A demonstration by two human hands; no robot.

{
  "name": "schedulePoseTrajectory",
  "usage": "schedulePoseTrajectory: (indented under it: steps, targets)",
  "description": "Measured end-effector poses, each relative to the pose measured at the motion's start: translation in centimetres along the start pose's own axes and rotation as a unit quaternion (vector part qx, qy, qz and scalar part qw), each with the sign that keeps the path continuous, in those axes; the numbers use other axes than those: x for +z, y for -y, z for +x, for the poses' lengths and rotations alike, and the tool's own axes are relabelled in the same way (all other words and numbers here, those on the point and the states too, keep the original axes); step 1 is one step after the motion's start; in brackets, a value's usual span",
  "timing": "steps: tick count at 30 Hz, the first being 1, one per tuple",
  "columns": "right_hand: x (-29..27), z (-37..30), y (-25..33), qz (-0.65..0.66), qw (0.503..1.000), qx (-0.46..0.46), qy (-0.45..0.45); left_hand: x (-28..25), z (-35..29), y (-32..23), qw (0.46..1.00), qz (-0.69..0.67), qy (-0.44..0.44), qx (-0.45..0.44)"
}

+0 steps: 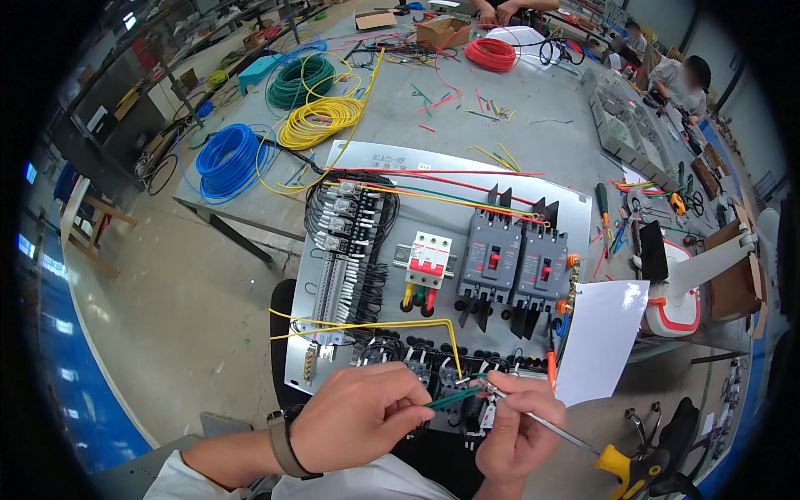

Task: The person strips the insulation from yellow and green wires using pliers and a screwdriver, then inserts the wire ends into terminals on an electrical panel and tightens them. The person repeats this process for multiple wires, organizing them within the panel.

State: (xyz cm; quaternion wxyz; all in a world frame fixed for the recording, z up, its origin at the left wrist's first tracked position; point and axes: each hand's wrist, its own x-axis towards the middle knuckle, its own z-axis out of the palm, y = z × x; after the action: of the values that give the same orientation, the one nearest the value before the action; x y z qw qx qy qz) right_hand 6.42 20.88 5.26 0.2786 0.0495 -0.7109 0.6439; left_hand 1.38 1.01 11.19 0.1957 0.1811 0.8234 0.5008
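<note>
Head view
Left hand: the left hand, with a dark watch at the wrist, has its fingers curled in tight, thumb and forefinger pinched on a thin green insulated wire.
Green wire: it runs from the left fingers rightward, its far end meeting the screwdriver tip just above the row of black terminal devices at the panel's near edge.
Right hand: the right hand is closed around the steel shaft of a long screwdriver with a yellow and black handle; the handle sticks out toward the lower right, the tip points up-left at the wire end.
Panel: a grey metal mounting plate carries two dark grey moulded breakers, a small white and red breaker and bundled black wiring; a yellow wire crosses its lower part.
Containers: an open brown cardboard box stands at the far end of the table; I cannot tell what is in it.
Surface: the grey workbench holds coils of blue, yellow, green and red wire, plus scattered offcuts.
Room: a workshop with a concrete floor; other people sit at the far right.
</note>
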Motion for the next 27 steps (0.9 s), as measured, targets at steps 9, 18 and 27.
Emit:
schedulePoseTrajectory:
  steps: [9,18,27]
  targets:
    - [0.1,-0.2,-0.5,-0.065,0.997,-0.026,0.005,0.4,-0.3,0.8,1.000,-0.007,-0.011,0.008]
    - [-0.2,-0.1,-0.1,-0.021,1.000,-0.015,0.013,-0.8,0.2,2.2,0.932,-0.291,0.181,-0.121]
    - [0.2,-0.6,-0.3,-0.041,0.999,-0.011,0.018,-0.3,0.2,1.1,0.997,-0.053,0.056,-0.024]
